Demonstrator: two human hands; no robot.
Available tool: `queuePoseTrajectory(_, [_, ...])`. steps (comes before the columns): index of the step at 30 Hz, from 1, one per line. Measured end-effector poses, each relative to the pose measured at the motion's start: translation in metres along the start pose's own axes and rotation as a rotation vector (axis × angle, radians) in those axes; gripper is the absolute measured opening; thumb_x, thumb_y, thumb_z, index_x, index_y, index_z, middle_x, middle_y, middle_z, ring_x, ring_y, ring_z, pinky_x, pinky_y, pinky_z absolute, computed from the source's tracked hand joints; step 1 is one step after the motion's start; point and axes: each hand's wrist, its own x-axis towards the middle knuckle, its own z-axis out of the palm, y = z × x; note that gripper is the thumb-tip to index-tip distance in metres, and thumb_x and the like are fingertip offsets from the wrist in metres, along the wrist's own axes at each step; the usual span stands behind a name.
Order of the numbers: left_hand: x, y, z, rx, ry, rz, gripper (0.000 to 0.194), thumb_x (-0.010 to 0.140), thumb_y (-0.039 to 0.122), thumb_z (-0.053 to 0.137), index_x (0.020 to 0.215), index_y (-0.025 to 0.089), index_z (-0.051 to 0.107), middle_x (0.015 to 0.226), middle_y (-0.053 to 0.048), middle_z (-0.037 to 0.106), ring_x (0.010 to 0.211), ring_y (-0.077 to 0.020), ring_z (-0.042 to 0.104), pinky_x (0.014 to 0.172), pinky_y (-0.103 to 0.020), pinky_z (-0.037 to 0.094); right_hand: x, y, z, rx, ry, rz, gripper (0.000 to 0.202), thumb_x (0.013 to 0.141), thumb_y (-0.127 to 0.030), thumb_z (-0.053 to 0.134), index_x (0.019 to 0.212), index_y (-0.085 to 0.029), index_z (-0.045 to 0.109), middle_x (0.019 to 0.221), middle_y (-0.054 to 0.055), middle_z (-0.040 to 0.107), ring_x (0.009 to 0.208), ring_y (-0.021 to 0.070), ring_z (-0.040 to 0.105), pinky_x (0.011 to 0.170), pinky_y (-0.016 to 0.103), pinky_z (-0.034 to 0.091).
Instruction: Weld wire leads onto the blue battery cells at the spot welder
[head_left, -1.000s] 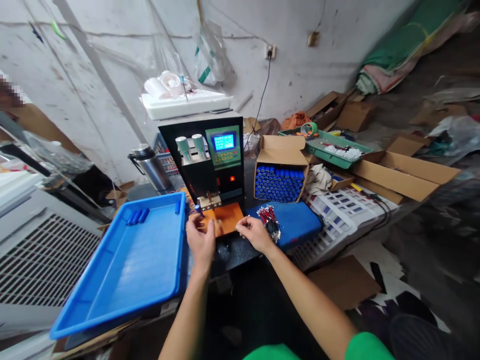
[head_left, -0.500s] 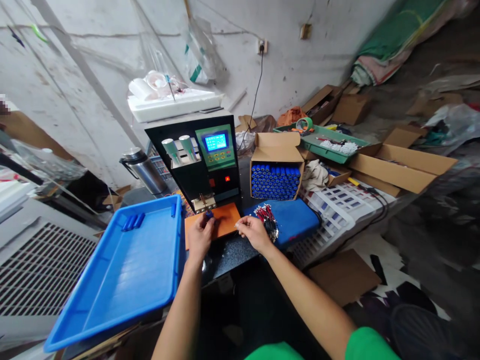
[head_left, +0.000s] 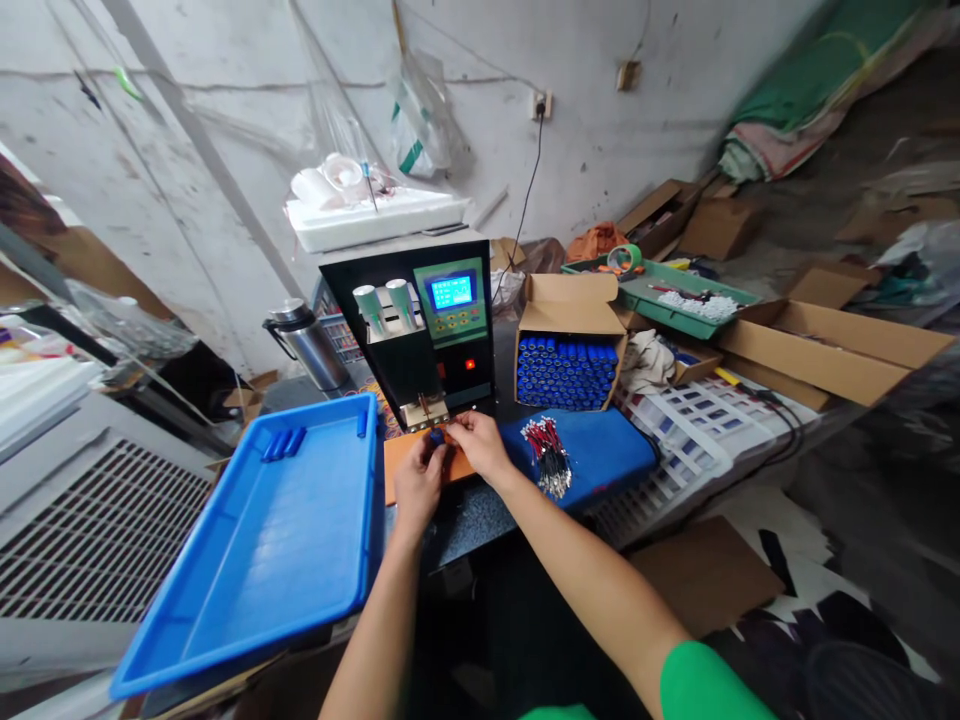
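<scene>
Between the thumb and fingers of my left hand (head_left: 417, 482) is a blue cylindrical battery (head_left: 436, 437), under the electrodes (head_left: 424, 408) of a black spot welder (head_left: 461, 385). My right hand (head_left: 481, 447) is closed in a pinch beside it, on what looks like a thin wire lead, mostly hidden by the fingers. Beneath both hands lies an orange board (head_left: 397, 472). To the right, a bundle of red and black wire leads (head_left: 547, 455) with white connectors rests on a blue pad (head_left: 611, 450).
A blue tray (head_left: 371, 530) at left holds several blue batteries (head_left: 283, 444). Behind the pad, a cardboard box (head_left: 574, 290) is packed with batteries. A steel flask (head_left: 307, 345) stands left of the welder; a green tray (head_left: 679, 315) and white crate (head_left: 694, 425) are at right.
My right hand has moved left from beside the wire bundle to meet the left hand at the welder. The left hand keeps the battery under the electrodes. The view has shifted slightly.
</scene>
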Motion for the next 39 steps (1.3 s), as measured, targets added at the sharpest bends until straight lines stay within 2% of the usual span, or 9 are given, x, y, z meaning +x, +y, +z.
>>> queuePoseTrajectory(5, [-0.0014, -0.0021, -0.0002, 0.042, 0.017, 0.024, 0.043, 0.087, 0.045, 0.054, 0.119, 0.018, 0.066, 0.111, -0.01, 0.073, 0.102, -0.0238, 0.068, 0.095, -0.037, 0.05, 0.0048, 0.0087, 0.0064, -0.057, -0.03, -0.03, 0.015, 0.075, -0.034, 0.065, 0.074, -0.019, 0.068, 0.073, 0.003, 0.069, 0.071, 0.0185, 0.062, 0.064, 0.027, 0.047])
queuePoseTrajectory(12, [-0.0017, -0.0005, -0.0002, 0.083, 0.033, 0.032, 0.037, 0.088, 0.041, 0.054, 0.113, 0.018, 0.067, 0.101, -0.007, 0.074, 0.092, -0.021, 0.069, 0.086, -0.032, 0.052, 0.0005, 0.0035, 0.0056, -0.108, -0.033, -0.049, 0.013, 0.078, -0.032, 0.065, 0.075, -0.02, 0.069, 0.077, 0.003, 0.072, 0.074, 0.0195, 0.065, 0.07, 0.029, 0.048])
queuePoseTrajectory(39, [-0.0034, 0.0007, 0.0, 0.111, 0.048, 0.034, 0.036, 0.088, 0.042, 0.053, 0.112, 0.018, 0.068, 0.098, -0.007, 0.075, 0.09, -0.0222, 0.069, 0.084, -0.033, 0.052, 0.0005, 0.0007, 0.0036, -0.141, -0.065, -0.065, 0.014, 0.08, -0.031, 0.065, 0.077, -0.019, 0.071, 0.079, 0.003, 0.074, 0.075, 0.0199, 0.066, 0.07, 0.029, 0.048])
